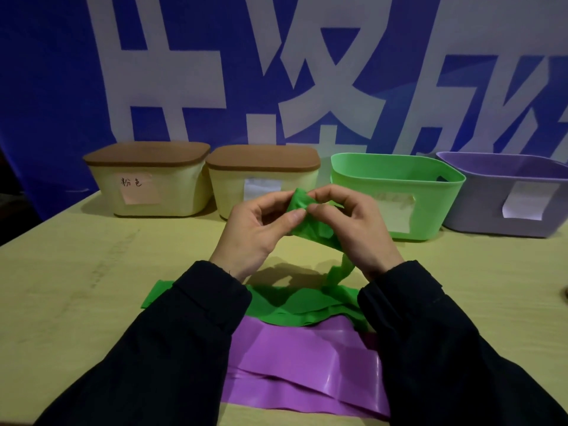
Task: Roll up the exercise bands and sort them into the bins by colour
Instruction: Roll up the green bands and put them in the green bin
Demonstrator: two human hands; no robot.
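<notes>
Head view: both hands, left (256, 229) and right (353, 224), pinching limp, light, stretchy green band (299, 202) end, just before green bin (396, 195); best gripped near rolled end

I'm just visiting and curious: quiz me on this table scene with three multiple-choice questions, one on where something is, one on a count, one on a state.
1. Where does the purple band lie?
A. in the purple bin
B. on the table, nearest the person
C. on a lid

2. How many bins stand at the back?
A. two
B. three
C. four

3. What state is the green band in?
A. one end pinched in both hands, the rest trailing on the table
B. fully rolled up
C. already in the green bin

Answers:
1 B, it lies flat between the sleeves.
2 C: two lidded cream bins, a green bin and a purple bin.
3 A: the left hand and right hand pinch its end.
</notes>
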